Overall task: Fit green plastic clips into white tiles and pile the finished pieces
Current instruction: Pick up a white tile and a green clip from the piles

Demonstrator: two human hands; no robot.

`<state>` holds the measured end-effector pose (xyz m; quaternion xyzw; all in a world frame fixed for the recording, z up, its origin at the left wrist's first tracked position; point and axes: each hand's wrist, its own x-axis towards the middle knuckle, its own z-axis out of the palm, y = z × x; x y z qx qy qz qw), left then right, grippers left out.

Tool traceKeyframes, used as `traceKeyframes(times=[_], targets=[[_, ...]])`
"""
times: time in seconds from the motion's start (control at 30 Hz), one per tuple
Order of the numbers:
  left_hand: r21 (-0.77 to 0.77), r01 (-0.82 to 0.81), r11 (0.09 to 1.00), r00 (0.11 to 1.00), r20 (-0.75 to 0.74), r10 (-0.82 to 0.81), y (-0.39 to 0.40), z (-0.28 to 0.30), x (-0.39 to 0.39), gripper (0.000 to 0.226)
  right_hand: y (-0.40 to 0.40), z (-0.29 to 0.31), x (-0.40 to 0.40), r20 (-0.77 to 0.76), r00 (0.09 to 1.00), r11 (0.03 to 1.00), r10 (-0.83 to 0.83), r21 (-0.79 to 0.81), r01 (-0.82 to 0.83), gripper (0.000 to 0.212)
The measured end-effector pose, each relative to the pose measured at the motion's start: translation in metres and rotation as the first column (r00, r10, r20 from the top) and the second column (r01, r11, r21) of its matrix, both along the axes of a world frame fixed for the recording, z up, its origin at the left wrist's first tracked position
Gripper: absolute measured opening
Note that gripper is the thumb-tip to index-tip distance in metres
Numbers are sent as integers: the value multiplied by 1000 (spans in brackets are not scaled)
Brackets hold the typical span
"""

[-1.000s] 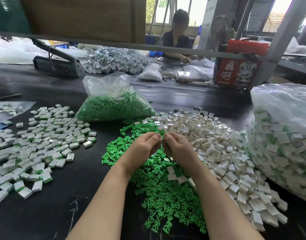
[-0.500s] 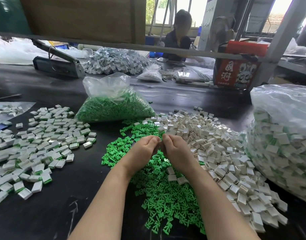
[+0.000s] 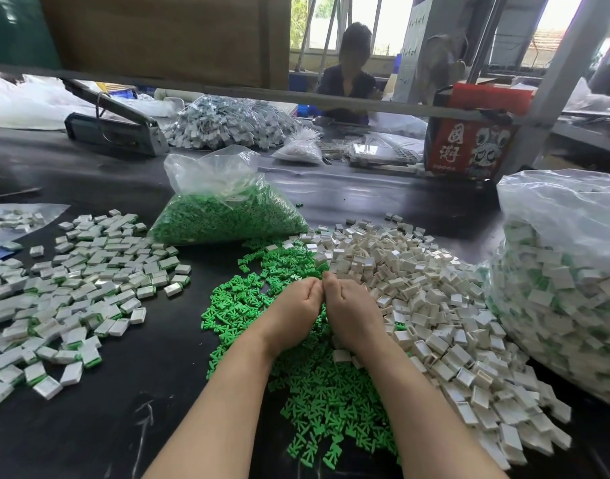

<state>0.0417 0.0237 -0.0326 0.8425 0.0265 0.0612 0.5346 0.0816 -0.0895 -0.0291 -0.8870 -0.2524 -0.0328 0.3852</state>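
Here both hands [image 3: 322, 305] meet directly above the green clips [image 3: 317, 385].

Fingers [image 3: 320, 286] curled inward, contents hidden

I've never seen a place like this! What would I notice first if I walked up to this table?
Probably the bright green clips spilled in the middle, beside a big heap of white tiles on the right. Above the clips, the left hand and right hand meet, fingers curled together. On the left lie the finished pieces, spread flat.
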Motion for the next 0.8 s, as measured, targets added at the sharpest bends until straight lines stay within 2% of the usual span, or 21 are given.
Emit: traceKeyframes(times=[0.13,0.33,0.57,0.63,0.7,0.8], targets=[[32,-12,999,1000,16,12,-1,0,0,34,-1,-2,2,-9,999,1000,-31,-2,31,54],[50,51,997,999,-12,-50,1,1,-1,37,0,1,1,-3,1000,992,-7,-129,7,52],[-45,62,997,998,-16,-63,2,-1,-2,32,-1,2,-1,-1,1000,994,8,-106,-9,49],[-161,74,984,997,1,-75,2,0,-4,27,-1,2,-1,-36,999,999,25,-32,-26,50],[-266,83,960,997,30,-77,4,1,-6,25,-2,3,0,-155,985,981,79,188,-49,53],[-323,87,942,993,107,-56,7,4,-9,27,-4,8,1,-329,924,877,197,480,-17,54]])
